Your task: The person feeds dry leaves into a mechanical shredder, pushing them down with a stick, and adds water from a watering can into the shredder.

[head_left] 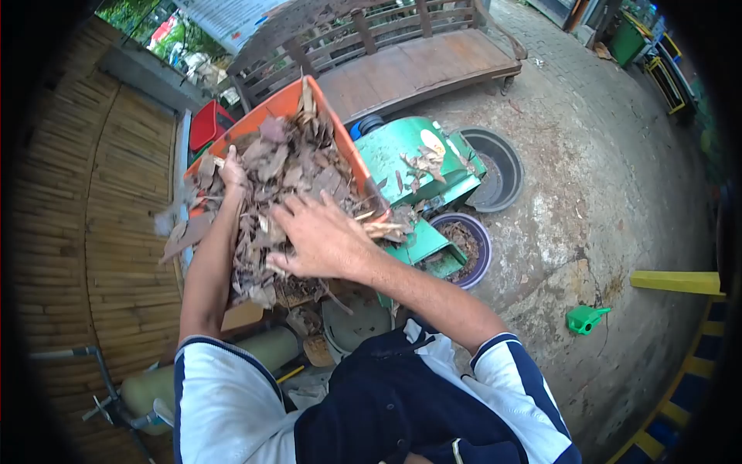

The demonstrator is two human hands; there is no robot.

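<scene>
An orange container [340,139], tilted toward me, is heaped with dry brown leaves [297,166]. My left hand [233,172] is at the left part of the heap, its fingers partly among the leaves; what it holds, if anything, is hard to make out. Across the lower right of the pile lies my right hand [321,236], palm down with its fingers spread. Just right of the container is a green machine [394,151] with leaf scraps on top. Below its green chute [425,247], a purple-rimmed basin [484,255] holds shredded leaves.
A black basin [512,166] stands right of the machine. Behind is a wooden bench [417,62]. A bamboo wall [127,193] runs along the left. A green watering can [585,319] and a yellow bar [672,282] are at the right. A cylindrical tank [263,352] lies lower left.
</scene>
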